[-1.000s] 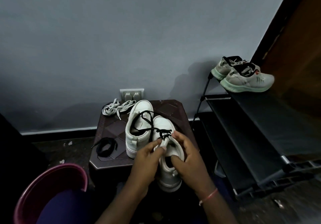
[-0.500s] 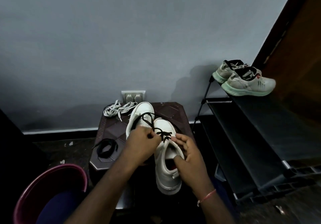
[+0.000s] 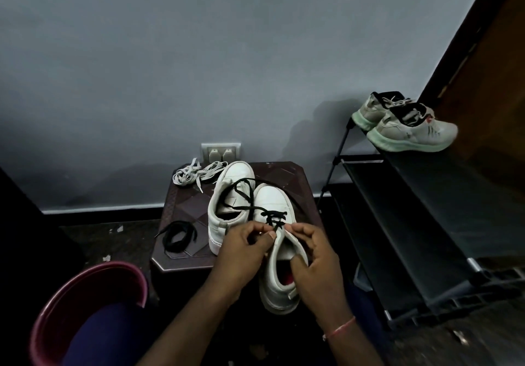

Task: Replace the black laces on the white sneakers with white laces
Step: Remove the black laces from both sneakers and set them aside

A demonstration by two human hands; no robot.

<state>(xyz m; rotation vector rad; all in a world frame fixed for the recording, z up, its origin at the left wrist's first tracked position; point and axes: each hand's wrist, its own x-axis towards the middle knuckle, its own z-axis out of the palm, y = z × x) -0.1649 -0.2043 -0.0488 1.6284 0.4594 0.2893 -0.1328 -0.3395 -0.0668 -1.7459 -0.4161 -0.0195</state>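
Fingertips (image 3: 271, 235) of the left hand (image 3: 241, 255) are pressing together on the black lace (image 3: 272, 215), pinching it where it is crossing the upper eyelets of the near sneaker (image 3: 274, 195). Across from them, the fingers (image 3: 297, 228) of the right hand (image 3: 315, 263) are curling round the edge of that sneaker's opening, clamping it and holding it steady with its heel hanging off the table (image 3: 295, 175).

To my eye this is the unthreading step. It is going to go best if the left hand is drawing one crossing loose at a time, pulling straight out of the eyelet, not sideways, while the right is bracing close to that eyelet. The long slack is trailing over the far sneaker (image 3: 235, 172), which is sitting touching the near one and looking unlaced already, so a hard tug is risking a snag there.

Further out, a coiled lace (image 3: 177, 235) is lying on the left of the table. The white laces (image 3: 199, 171) are waiting at its back corner by the socket (image 3: 220, 151). A bucket (image 3: 85, 280) is sitting lower left, and a rack (image 3: 412, 209) at the right is carrying grey shoes (image 3: 409, 130).
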